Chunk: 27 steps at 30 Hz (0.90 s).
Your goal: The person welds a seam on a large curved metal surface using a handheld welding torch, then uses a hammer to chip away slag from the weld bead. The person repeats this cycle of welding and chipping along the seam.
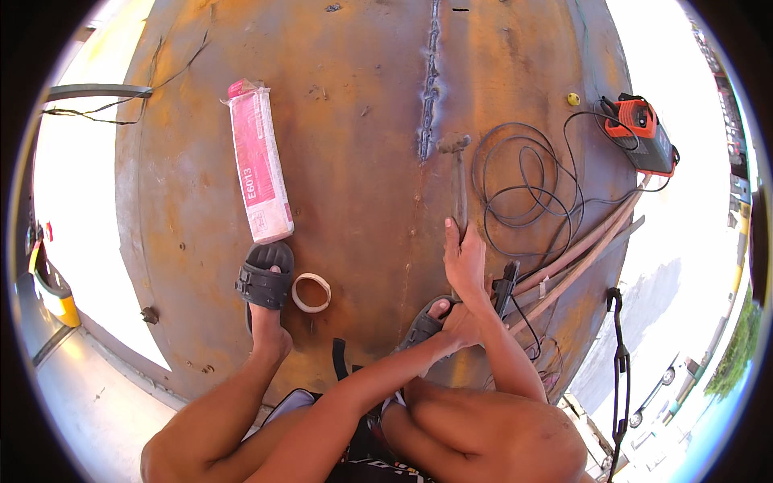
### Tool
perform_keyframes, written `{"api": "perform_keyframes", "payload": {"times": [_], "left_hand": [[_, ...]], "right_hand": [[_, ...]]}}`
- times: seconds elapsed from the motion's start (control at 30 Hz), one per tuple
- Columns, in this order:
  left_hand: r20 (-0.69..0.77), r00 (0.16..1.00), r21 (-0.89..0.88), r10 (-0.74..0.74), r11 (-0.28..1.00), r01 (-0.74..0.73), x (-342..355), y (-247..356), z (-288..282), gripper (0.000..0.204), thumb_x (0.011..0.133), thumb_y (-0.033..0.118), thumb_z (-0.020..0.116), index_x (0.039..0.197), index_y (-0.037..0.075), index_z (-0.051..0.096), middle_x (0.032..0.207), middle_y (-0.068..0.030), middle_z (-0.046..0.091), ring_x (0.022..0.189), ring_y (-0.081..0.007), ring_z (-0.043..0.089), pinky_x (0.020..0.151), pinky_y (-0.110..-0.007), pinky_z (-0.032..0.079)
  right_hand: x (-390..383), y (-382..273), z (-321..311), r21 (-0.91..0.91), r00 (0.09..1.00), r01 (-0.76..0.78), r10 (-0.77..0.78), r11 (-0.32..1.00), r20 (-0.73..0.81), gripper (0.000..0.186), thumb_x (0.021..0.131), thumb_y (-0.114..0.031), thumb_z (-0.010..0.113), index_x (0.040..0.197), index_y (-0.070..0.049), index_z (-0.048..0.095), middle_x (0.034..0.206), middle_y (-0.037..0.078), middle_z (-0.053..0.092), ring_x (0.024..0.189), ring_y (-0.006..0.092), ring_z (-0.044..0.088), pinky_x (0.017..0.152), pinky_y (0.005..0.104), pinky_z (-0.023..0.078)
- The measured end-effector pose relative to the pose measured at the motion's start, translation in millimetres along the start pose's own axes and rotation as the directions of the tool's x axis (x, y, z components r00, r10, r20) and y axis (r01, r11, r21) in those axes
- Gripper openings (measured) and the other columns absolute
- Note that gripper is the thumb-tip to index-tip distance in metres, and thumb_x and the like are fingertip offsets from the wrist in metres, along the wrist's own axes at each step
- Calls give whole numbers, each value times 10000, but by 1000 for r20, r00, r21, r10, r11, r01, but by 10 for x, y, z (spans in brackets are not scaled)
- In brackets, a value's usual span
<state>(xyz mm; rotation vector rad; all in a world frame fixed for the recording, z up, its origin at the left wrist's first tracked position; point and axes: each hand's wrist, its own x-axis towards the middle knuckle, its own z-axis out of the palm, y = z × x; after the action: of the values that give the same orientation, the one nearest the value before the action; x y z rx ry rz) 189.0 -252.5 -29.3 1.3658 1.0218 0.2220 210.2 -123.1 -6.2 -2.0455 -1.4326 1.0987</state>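
My right hand (467, 259) is closed around the handle of a hammer (460, 181). Its head lies just right of the lower end of a weld seam (429, 88) on a rusty steel plate (354, 161). Crossing toward the right, my left arm passes beneath my right forearm. By my right foot, my left hand (462, 324) appears closed on a black electrode holder (505, 287); its fingers are partly hidden behind the right forearm.
A pink electrode box (262, 165) lies left, above my sandalled left foot (270, 278) and a beige ring (311, 292). An orange-black welding machine (644, 135) stands at the right edge, with coiled black cable (515, 217) and long wooden sticks (580, 249) nearby.
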Motion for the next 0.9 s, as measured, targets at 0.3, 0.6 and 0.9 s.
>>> {"api": "perform_keyframes", "payload": {"times": [0.3,0.6,0.9], "left_hand": [[-42,999,109,17,994,-12,47,-143,116,1264,884,617,821,1704,-72,149,1405,-337,532,1093,-543,704,932,-586,601],[16,1000,126,-12,992,10,118,53,21,1338,883,720,778,1737,-67,114,1579,-349,458,1348,-522,558,1159,-564,431],[20,1000,-86,12,996,-10,103,-204,204,1123,888,664,805,1637,-44,361,1553,-382,495,1111,-548,718,940,-576,590]], "right_hand": [[185,-1564,-777,485,584,811,-497,328,-641,383,1166,-377,618,1163,-9,510,749,47,529,563,139,490,508,287,396],[-109,-409,-77,76,999,-14,11,997,40,487,1147,-416,641,1071,62,580,691,263,641,627,472,655,577,490,487],[-1,-960,-548,383,627,778,-590,498,-509,568,1175,-538,510,1070,20,508,838,85,568,608,137,554,511,276,386]]}}
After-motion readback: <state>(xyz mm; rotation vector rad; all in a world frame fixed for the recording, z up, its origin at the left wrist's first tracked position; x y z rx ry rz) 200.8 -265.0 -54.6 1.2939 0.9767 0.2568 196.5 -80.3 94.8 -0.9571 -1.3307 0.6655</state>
